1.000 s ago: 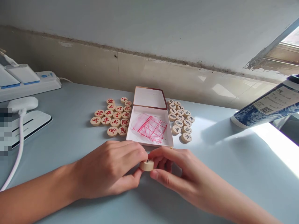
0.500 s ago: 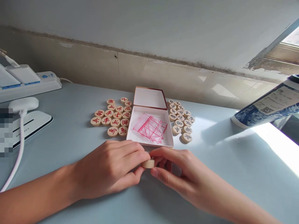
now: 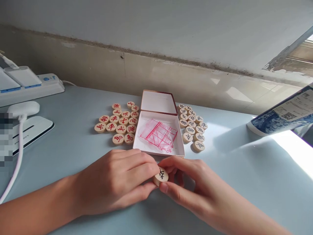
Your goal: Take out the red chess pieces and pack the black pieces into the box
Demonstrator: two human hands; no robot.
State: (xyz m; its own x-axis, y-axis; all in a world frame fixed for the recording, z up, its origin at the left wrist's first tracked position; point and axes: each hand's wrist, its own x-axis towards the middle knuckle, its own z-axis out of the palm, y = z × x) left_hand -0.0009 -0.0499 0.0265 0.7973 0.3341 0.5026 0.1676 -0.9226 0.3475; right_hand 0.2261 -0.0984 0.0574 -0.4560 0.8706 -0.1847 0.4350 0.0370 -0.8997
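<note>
A round, thick xiangqi piece (image 3: 162, 175) of pale, smooth wood sits between the fingertips of the left hand (image 3: 124, 178) and right hand (image 3: 193, 186). Its flat face, marked with a black character, leans up and toward the viewer, with some of the plain side wall showing below. Left fingers cover its left edge and part of the character; the right thumb lies at its lower right rim. Whether its underside touches the table is hidden.
</note>
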